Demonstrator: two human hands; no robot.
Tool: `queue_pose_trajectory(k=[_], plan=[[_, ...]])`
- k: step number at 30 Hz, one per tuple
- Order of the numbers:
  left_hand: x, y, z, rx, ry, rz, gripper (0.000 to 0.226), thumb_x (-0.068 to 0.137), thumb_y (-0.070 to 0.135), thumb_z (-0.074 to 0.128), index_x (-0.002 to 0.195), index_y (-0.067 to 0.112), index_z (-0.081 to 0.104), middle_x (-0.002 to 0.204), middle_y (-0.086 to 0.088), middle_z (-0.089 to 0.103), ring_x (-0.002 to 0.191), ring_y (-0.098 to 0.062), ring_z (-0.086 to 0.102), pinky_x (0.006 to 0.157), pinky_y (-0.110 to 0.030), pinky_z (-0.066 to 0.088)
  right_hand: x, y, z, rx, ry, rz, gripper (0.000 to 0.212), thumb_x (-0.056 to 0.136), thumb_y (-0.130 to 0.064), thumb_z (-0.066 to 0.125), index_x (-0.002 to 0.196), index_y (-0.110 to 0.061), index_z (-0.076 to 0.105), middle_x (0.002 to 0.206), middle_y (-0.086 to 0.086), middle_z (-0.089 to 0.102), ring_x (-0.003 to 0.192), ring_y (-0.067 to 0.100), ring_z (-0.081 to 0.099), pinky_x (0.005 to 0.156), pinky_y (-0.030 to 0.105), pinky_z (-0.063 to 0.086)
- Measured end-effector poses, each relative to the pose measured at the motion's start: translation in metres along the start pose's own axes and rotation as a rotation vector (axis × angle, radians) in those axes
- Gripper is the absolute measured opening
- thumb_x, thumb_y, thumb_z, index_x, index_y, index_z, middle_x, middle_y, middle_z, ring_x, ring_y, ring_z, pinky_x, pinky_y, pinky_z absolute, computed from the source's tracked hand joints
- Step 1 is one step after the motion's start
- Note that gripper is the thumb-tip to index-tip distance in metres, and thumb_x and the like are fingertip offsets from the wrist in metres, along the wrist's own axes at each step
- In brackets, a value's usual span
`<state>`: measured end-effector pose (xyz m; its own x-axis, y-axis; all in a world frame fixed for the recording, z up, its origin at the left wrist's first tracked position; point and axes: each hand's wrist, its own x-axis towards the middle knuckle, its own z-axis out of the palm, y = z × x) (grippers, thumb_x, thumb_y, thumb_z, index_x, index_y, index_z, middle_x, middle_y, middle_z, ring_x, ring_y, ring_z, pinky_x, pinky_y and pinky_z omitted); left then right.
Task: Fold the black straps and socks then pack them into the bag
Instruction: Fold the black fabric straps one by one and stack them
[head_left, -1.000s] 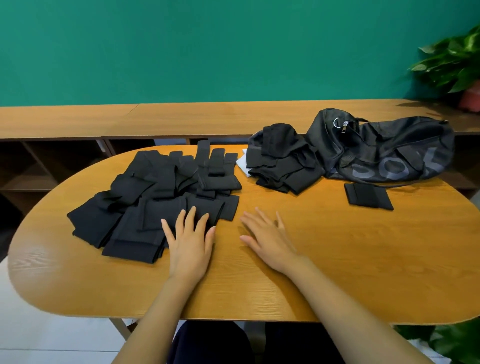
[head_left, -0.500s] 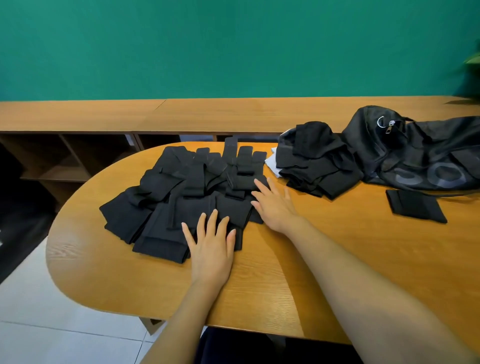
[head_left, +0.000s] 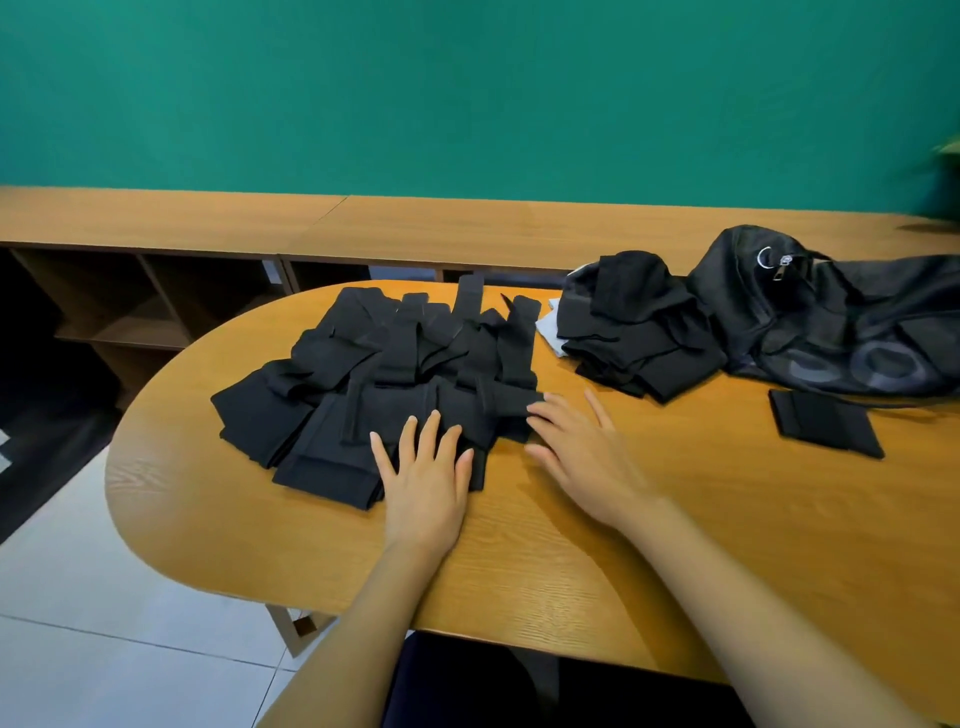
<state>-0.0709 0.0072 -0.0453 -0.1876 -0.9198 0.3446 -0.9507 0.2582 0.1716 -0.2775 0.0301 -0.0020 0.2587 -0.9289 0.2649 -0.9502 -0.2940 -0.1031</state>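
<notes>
Left hand (head_left: 426, 483) lies flat, its fingers (head_left: 432, 431) straight and spread, tips resting on the near edge of the pile of black straps (head_left: 395, 374). Right hand (head_left: 582, 460) is flat too, fingers (head_left: 545, 415) straight and slightly apart, tips touching the pile's near right corner. Neither hand grips anything.

The pile fans out beyond both sets of fingertips on the table (head_left: 727, 530), many bands crossing and overlapping. Beyond the right fingers and to their right sits the heap of socks (head_left: 639, 322), just beside the bag (head_left: 831, 322) further right. 1 folded piece (head_left: 826, 426) lies well right of those fingers, just in front of the bag.

These straps look light, limp and flat, so a pulled one will likely drag its neighbours along. Best bet: pinch 1 loose end on top of the pile, just past the fingertips, lift it clear, then fold.
</notes>
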Motion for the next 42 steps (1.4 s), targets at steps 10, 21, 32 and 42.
queue_pose_trajectory(k=[10,21,32,42], plan=[[-0.002,0.003,-0.003,-0.018,-0.005,0.013,0.064,0.098,0.050,0.010,0.139,0.021,0.050,0.152,-0.005,0.040,0.146,-0.029,0.024,0.115,-0.059,-0.006,-0.098,-0.005,-0.003,0.054,0.060,-0.036,0.059,0.101,-0.055,0.017,0.099,-0.028,0.069,0.115,-0.018,0.062,0.113,0.004,0.050,0.114,0.041,0.023],[-0.003,0.002,-0.005,-0.025,-0.016,0.020,0.063,0.099,0.048,0.011,0.138,0.021,0.051,0.151,-0.006,0.041,0.145,-0.029,0.024,0.115,-0.058,-0.007,-0.078,0.005,0.003,0.099,-0.210,0.178,0.081,0.087,-0.069,0.002,0.153,-0.029,0.027,0.159,-0.013,0.023,0.148,0.007,0.012,0.122,0.035,-0.004],[0.000,0.004,-0.006,-0.018,0.012,-0.003,0.040,0.100,0.039,0.041,0.131,0.019,0.057,0.145,-0.006,0.047,0.140,-0.031,0.031,0.114,-0.061,0.000,-0.093,0.026,-0.009,0.086,0.109,0.208,0.046,0.097,-0.057,0.022,0.104,-0.031,0.058,0.103,-0.019,0.052,0.103,0.004,0.047,0.112,0.039,0.027],[0.107,0.048,-0.023,-0.038,0.022,0.308,0.050,0.097,0.025,0.054,0.144,0.024,0.040,0.149,0.003,0.039,0.137,-0.021,0.032,0.116,-0.047,0.016,-0.008,0.039,-0.001,0.160,-0.169,0.249,0.058,0.101,-0.055,0.028,0.153,-0.029,0.024,0.161,-0.011,0.017,0.149,0.010,0.004,0.120,0.046,0.002]])
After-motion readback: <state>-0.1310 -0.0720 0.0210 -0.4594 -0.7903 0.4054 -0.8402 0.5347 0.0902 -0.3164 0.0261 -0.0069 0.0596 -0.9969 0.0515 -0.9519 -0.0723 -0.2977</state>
